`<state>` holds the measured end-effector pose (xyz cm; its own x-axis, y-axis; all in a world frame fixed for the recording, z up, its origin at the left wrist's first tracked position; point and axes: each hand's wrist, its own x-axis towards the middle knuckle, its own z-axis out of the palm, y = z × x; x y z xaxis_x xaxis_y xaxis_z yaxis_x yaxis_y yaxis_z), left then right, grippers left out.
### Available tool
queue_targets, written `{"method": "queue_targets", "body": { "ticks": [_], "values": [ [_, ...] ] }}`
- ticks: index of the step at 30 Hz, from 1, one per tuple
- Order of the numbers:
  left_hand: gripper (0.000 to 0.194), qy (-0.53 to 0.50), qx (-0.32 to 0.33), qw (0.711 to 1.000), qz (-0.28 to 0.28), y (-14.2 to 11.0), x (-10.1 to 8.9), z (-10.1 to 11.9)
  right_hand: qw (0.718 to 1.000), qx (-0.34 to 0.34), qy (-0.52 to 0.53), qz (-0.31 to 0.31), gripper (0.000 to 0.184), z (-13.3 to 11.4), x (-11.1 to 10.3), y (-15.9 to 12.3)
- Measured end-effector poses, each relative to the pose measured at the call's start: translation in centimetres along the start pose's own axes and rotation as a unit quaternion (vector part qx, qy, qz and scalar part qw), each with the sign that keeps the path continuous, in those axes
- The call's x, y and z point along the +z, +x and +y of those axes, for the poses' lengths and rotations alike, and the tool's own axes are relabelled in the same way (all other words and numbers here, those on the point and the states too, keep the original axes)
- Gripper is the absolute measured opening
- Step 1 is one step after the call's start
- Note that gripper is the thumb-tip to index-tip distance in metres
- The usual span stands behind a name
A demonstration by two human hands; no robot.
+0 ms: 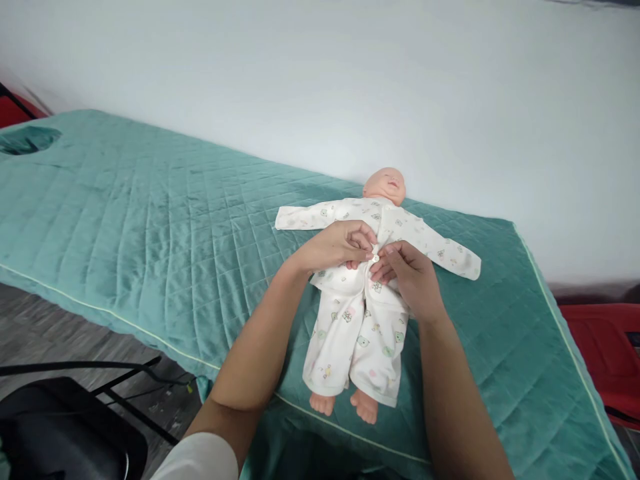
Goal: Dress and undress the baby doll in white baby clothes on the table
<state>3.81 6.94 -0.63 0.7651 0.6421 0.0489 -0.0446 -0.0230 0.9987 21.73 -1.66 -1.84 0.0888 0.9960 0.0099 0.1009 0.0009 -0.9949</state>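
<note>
A baby doll [385, 183] lies on its back, dressed in a white patterned long-sleeved shirt [420, 237] and matching trousers [333, 340]. Over the belly, my left hand [345, 243] is closed in a pinch on the shirt's front edge. A small white button [375, 258] shows at the tip of its thumb. My right hand [410, 270] pinches the shirt front just right of the button, fingers curled. Both sleeves are spread out sideways, and the doll's bare feet stick out of the trouser legs. My fingers partly hide the cloth at the button.
A green quilted cover [175, 213] lies over the long table, with a hole [29, 140] at its far left. Behind it stands a white wall [300, 87]. A black chair [70, 427] is at lower left, and a red object [600, 353] at right.
</note>
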Motion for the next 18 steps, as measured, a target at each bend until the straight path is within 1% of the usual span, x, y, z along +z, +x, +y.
{"method": "queue_targets", "body": {
  "ticks": [2, 3, 5, 7, 8, 9, 10, 11, 12, 13, 14, 15, 16, 18],
  "values": [
    [0.025, 0.006, -0.013, 1.0, -0.004, -0.2, -0.2, 0.1, 1.0, -0.018, 0.017, 0.015, 0.029, 0.1, -0.2, 0.1],
    [0.026, 0.012, -0.021, 1.0, -0.001, -0.3, -0.3, 0.2, 0.998, -0.039, 0.023, 0.039, 0.028, 0.2, -0.3, 0.3],
    [0.029, 0.03, -0.035, 0.999, 0.002, -0.5, -0.4, 0.3, 0.988, -0.102, 0.01, 0.113, 0.026, 0.4, -0.4, 0.6],
    [0.033, 0.052, -0.038, 0.998, -0.004, -0.5, -0.4, 0.4, 0.967, -0.178, -0.04, 0.175, 0.025, 0.7, -0.5, 1.2],
    [0.034, 0.067, -0.028, 0.997, -0.001, -0.5, -0.3, 0.3, 0.957, -0.21, -0.073, 0.186, 0.023, 0.8, -0.6, 1.4],
    [0.033, 0.089, -0.009, 0.996, 0.016, -0.4, -0.1, 0.2, 0.948, -0.236, -0.108, 0.183, 0.022, 1.0, -0.6, 1.7],
    [0.031, 0.121, 0.021, 0.991, 0.049, -0.3, 0.1, 0.1, 0.94, -0.255, -0.144, 0.172, 0.02, 1.2, -0.7, 2.0],
    [0.028, 0.166, 0.06, 0.98, 0.093, 0.0, 0.3, -0.1, 0.934, -0.268, -0.178, 0.158, 0.019, 1.5, -0.7, 2.2],
    [0.026, 0.22, 0.102, 0.96, 0.139, 0.2, 0.6, -0.3, 0.927, -0.275, -0.208, 0.144, 0.019, 1.7, -0.8, 2.3],
    [0.027, 0.279, 0.143, 0.933, 0.177, 0.5, 0.8, -0.6, 0.922, -0.278, -0.232, 0.136, 0.02, 1.9, -0.8, 2.4],
    [0.03, 0.335, 0.177, 0.903, 0.2, 0.8, 1.1, -1.0, 0.918, -0.279, -0.249, 0.132, 0.02, 2.1, -0.8, 2.5],
    [0.035, 0.385, 0.201, 0.876, 0.208, 1.1, 1.2, -1.3, 0.915, -0.28, -0.259, 0.132, 0.021, 2.2, -0.8, 2.5],
    [0.038, 0.424, 0.216, 0.856, 0.204, 1.4, 1.3, -1.7, 0.914, -0.279, -0.263, 0.133, 0.021, 2.4, -0.8, 2.6],
    [0.043, 0.47, 0.225, 0.832, 0.19, 1.7, 1.4, -2.2, 0.914, -0.273, -0.266, 0.136, 0.022, 2.6, -0.8, 2.6]
  ]
}}
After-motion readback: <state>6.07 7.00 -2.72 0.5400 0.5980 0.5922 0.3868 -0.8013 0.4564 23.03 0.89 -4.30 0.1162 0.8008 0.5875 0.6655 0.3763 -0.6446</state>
